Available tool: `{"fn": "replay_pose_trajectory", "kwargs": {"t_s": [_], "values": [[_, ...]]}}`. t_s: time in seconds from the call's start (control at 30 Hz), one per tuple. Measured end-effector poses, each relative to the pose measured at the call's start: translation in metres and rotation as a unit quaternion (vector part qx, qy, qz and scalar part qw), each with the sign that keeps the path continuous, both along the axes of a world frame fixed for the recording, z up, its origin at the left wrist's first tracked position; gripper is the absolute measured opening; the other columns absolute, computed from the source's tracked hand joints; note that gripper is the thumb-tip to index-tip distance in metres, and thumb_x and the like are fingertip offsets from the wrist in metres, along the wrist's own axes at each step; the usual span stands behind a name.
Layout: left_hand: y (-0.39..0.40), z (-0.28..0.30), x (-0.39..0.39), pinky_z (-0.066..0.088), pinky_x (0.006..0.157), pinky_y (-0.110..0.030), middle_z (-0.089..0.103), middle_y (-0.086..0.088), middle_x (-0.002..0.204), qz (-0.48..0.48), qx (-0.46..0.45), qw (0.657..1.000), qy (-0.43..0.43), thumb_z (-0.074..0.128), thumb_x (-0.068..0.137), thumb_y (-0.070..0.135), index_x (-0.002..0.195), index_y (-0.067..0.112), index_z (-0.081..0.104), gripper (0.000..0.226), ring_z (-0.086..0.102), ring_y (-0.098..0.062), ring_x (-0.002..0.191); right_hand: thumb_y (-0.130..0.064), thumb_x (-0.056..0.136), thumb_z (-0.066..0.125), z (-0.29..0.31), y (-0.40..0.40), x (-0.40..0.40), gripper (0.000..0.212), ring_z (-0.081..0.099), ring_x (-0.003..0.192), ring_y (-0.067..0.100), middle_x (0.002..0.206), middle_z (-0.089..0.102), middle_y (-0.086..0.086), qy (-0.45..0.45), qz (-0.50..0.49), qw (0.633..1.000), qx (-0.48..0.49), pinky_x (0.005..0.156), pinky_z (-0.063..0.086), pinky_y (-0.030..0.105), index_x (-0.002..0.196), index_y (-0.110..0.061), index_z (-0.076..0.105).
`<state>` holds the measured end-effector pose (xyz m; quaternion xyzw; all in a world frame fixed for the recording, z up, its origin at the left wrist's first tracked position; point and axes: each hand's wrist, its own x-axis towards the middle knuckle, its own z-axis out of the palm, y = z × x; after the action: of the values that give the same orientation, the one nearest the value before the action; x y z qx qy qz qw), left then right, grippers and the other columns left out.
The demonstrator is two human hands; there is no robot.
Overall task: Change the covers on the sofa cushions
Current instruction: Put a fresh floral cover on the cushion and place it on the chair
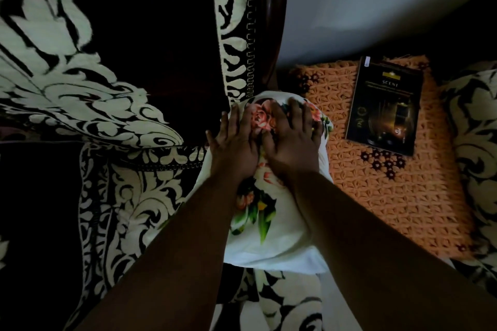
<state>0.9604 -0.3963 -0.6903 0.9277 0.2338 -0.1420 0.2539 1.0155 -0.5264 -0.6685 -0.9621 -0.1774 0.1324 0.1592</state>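
both hands (265, 140) flat on floral cushion (271, 223), sofa edge

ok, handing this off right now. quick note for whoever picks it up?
Left hand: flat, fingers straight, pressing on the floral-covered cushion.
Right hand: flat beside it, pressing the same cushion's far end.
The cushion lies at the sofa's right edge, partly over the orange crocheted mat. A dark box rests on that mat.
Done: this cushion appears to be in its floral cover.
Left: whether the cover's opening is closed cannot be seen; check it, then do the black-and-cream patterned cushion at right.
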Motion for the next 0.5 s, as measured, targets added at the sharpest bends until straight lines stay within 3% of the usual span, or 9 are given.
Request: {"fn": "replay_pose_trajectory", "kwargs": {"t_s": [0.23,0.33,0.43,0.5], "values": [[-0.009,0.037,-0.04,-0.004,0.122,-0.059,-0.019,0.012,0.167,-0.017,-0.086,0.996,-0.015,0.015,0.102,0.06,0.157,0.044,-0.011,0.063,-0.019,-0.012,0.153,-0.062,0.098,0.027,0.025,-0.024,-0.033,0.069,-0.019,0.154,0.024,0.17,-0.009,-0.001,0.014,0.028,1.0,-0.001,0.121,-0.006,0.061,0.159,-0.042,0.005],[-0.017,0.063,-0.08,0.005,0.123,-0.059,-0.01,0.009,0.169,0.0,-0.077,0.995,-0.066,0.012,0.091,0.077,0.158,0.045,-0.002,0.076,-0.008,-0.013,0.154,-0.066,0.1,0.022,0.05,-0.051,-0.062,0.067,-0.024,0.153,0.021,0.169,-0.015,-0.004,0.02,0.043,0.999,0.026,0.122,-0.009,0.058,0.159,-0.045,0.0],[-0.023,0.08,-0.122,0.02,0.116,-0.06,-0.005,0.008,0.169,0.07,-0.08,0.991,-0.077,0.033,0.085,0.085,0.156,0.05,-0.003,0.086,0.003,-0.023,0.155,-0.06,0.102,0.023,0.071,-0.087,-0.093,0.063,-0.017,0.155,0.02,0.169,-0.014,-0.006,0.01,0.035,0.997,0.069,0.123,-0.001,0.061,0.159,-0.045,0.0],[-0.023,0.082,-0.143,0.032,0.111,-0.061,0.001,0.005,0.169,0.124,-0.116,0.984,-0.062,0.04,0.078,0.09,0.156,0.05,-0.005,0.099,0.01,-0.026,0.154,-0.063,0.099,0.03,0.077,-0.112,-0.114,0.069,-0.013,0.155,0.02,0.169,-0.015,-0.008,0.025,-0.029,0.995,0.09,0.122,0.0,0.058,0.158,-0.046,-0.003]]}}
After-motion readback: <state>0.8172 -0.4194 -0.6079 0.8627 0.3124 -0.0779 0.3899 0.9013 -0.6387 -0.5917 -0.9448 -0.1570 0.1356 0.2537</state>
